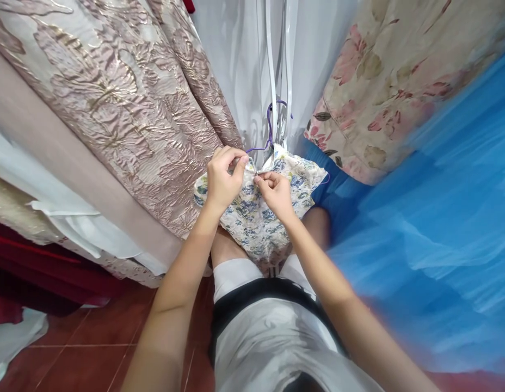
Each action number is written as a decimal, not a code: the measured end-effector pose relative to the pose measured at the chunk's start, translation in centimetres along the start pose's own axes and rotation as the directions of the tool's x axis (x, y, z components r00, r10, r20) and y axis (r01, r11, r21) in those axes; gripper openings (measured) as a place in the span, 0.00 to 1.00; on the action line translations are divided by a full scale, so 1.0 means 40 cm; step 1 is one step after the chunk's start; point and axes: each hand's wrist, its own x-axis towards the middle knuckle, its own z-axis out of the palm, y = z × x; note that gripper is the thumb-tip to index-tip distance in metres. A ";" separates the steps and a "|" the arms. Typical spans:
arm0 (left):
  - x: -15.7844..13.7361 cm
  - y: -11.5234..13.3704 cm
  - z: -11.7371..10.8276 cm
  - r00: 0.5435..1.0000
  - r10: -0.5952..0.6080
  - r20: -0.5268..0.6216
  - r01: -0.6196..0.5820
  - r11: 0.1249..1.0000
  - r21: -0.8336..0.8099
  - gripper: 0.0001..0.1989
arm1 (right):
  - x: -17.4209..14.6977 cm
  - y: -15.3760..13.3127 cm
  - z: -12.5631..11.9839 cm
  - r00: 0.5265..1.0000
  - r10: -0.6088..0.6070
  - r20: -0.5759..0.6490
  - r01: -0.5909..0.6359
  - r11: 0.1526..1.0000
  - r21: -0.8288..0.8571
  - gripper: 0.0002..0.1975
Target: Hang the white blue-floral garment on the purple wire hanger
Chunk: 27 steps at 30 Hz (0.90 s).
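A white blouse with a blue and yellow floral print (256, 218) hangs on a purple hanger (270, 128) in front of my legs. My left hand (226, 174) pinches the blouse's neckline edge between thumb and fingers, left of its middle. Just to the right and slightly lower, my right hand (275, 190) grips the front edge near the top of the opening. Both hands are close together, and whatever small fastening lies between the fingertips is too small to make out. The lower part of the blouse drapes between my knees.
Pink brocade fabric (114, 98) hangs close on the left, with a dark red garment (40, 267) beyond it. On the right hang a floral cloth (379, 92) and blue tulle (432, 245). White rack tubes (271, 60) stand ahead, above a red tiled floor (93, 348).
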 end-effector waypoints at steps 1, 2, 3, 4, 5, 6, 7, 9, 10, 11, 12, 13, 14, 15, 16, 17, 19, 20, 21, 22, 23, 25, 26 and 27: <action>0.009 -0.006 0.002 1.000 -0.008 -0.026 0.008 1.000 -0.002 0.14 | 0.002 0.011 -0.004 1.000 0.020 0.022 -0.019 0.999 -0.038 0.13; 0.020 -0.016 0.000 0.998 -0.020 -0.062 0.020 1.000 -0.011 0.14 | 0.001 0.024 -0.009 0.998 0.048 0.045 -0.045 0.996 -0.081 0.13; 0.033 -0.031 -0.007 0.994 -0.036 -0.102 0.033 0.999 -0.023 0.14 | -0.003 0.036 -0.014 0.995 0.080 0.066 -0.072 0.990 -0.117 0.12; 0.047 -0.051 -0.019 0.989 -0.054 -0.141 0.049 0.998 -0.036 0.14 | -0.012 0.047 -0.020 0.990 0.109 0.087 -0.096 0.985 -0.142 0.12; 0.060 -0.077 -0.037 0.982 -0.073 -0.172 0.065 0.997 -0.047 0.14 | -0.024 0.057 -0.027 0.986 0.131 0.106 -0.114 0.982 -0.152 0.12; 0.070 -0.108 -0.058 0.979 -0.090 -0.185 0.081 0.995 -0.055 0.15 | -0.040 0.064 -0.036 0.981 0.146 0.125 -0.127 0.980 -0.151 0.12; 0.074 -0.143 -0.081 0.977 -0.105 -0.184 0.096 0.994 -0.058 0.16 | -0.060 0.069 -0.046 0.977 0.159 0.144 -0.138 0.979 -0.148 0.12; 0.059 -0.218 -0.126 0.978 -0.140 -0.156 0.132 0.989 -0.063 0.18 | -0.103 0.074 -0.068 0.963 0.194 0.188 -0.166 0.974 -0.157 0.11; 0.039 -0.254 -0.143 0.977 -0.160 -0.143 0.151 0.986 -0.074 0.20 | -0.125 0.076 -0.078 0.953 0.217 0.214 -0.182 0.968 -0.171 0.11; 0.011 -0.287 -0.154 0.973 -0.187 -0.135 0.175 0.980 -0.096 0.20 | -0.146 0.078 -0.086 0.940 0.239 0.244 -0.198 0.963 -0.183 0.11; -0.025 -0.315 -0.158 0.967 -0.218 -0.129 0.203 0.971 -0.124 0.20 | -0.167 0.082 -0.091 0.925 0.262 0.276 -0.214 0.957 -0.194 0.11; -0.065 -0.337 -0.156 0.957 -0.262 -0.125 0.242 0.958 -0.155 0.20 | -0.186 0.088 -0.094 0.908 0.286 0.305 -0.232 0.951 -0.203 0.11; -0.108 -0.352 -0.146 0.936 -0.324 -0.134 0.300 0.938 -0.176 0.19 | -0.205 0.096 -0.094 0.893 0.310 0.327 -0.250 0.945 -0.211 0.11; -0.152 -0.360 -0.130 0.911 -0.393 -0.128 0.366 0.910 -0.193 0.19 | -0.222 0.106 -0.092 0.878 0.333 0.343 -0.269 0.937 -0.221 0.11; -0.195 -0.361 -0.109 0.879 -0.461 -0.122 0.432 0.877 -0.209 0.18 | -0.237 0.116 -0.090 0.868 0.355 0.348 -0.288 0.930 -0.229 0.10; -0.234 -0.355 -0.084 0.849 -0.519 -0.100 0.489 0.843 -0.224 0.16 | -0.250 0.128 -0.087 0.863 0.372 0.343 -0.306 0.924 -0.232 0.10; -0.295 -0.320 -0.032 0.810 -0.586 0.013 0.571 0.783 -0.247 0.14 | -0.269 0.149 -0.087 0.863 0.386 0.327 -0.331 0.919 -0.212 0.10; -0.315 -0.292 -0.006 0.798 -0.598 0.068 0.595 0.765 -0.246 0.14 | -0.276 0.158 -0.091 0.864 0.391 0.317 -0.344 0.918 -0.197 0.10; -0.325 -0.257 0.018 0.800 -0.586 0.129 0.598 0.763 -0.245 0.13 | -0.280 0.165 -0.096 0.865 0.399 0.305 -0.358 0.916 -0.184 0.11; -0.327 -0.216 0.040 0.815 -0.549 0.184 0.579 0.776 -0.251 0.13 | -0.282 0.171 -0.103 0.865 0.409 0.292 -0.372 0.912 -0.175 0.11; -0.320 -0.171 0.062 0.842 -0.486 0.234 0.537 0.800 -0.267 0.13 | -0.282 0.175 -0.110 0.862 0.421 0.284 -0.386 0.906 -0.171 0.10; -0.285 -0.076 0.103 0.895 -0.305 0.325 0.410 0.850 -0.330 0.12 | -0.281 0.181 -0.123 0.861 0.431 0.270 -0.398 0.901 -0.170 0.08; -0.262 -0.030 0.123 0.910 -0.223 0.351 0.350 0.866 -0.357 0.12 | -0.280 0.182 -0.127 0.868 0.422 0.262 -0.389 0.906 -0.169 0.07; -0.237 0.012 0.143 0.917 -0.162 0.364 0.303 0.877 -0.374 0.11 | -0.279 0.184 -0.130 0.885 0.396 0.246 -0.365 0.917 -0.162 0.06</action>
